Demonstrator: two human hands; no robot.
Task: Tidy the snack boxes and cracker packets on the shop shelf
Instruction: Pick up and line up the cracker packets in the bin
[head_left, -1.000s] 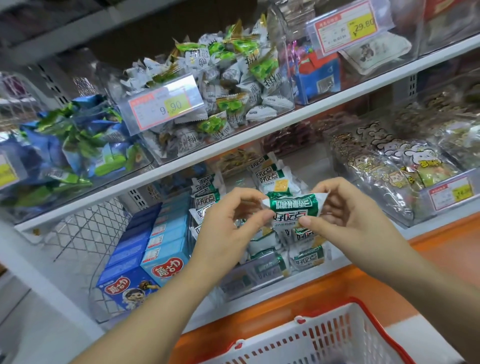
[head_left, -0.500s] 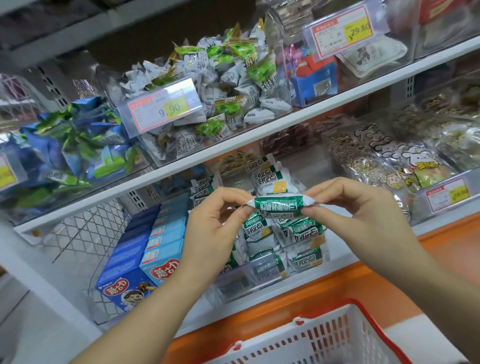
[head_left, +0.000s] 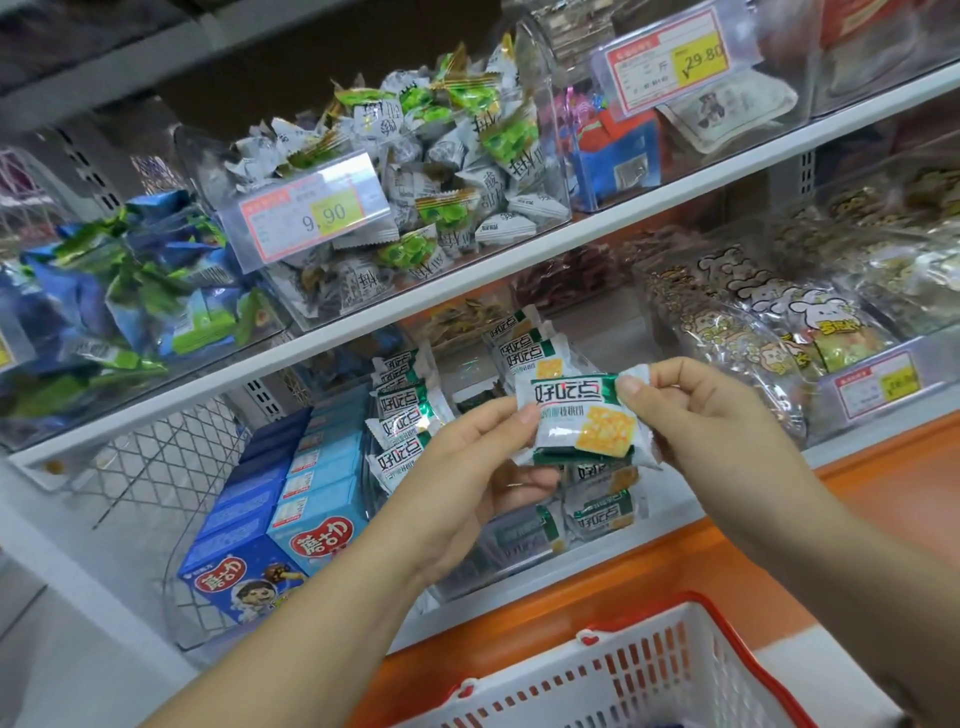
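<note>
While left hand (head_left: 467, 467), right hand (head_left: 711, 415) pinch packet (head_left: 576, 421), label (head_left: 571, 393) reads 好吃点.

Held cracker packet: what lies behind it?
Matching cracker packets in a clear bin, visible above and below. The held packet, left hand and right hand hide the bin's middle.

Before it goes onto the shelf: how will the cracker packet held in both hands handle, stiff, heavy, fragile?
Probably fairly stiff: the cracker packet spans flat between the left hand and right hand without sagging. Likely light, since edge pinches alone carry it. Its glossy film may slip, and hard squeezing could crack the contents.
</note>
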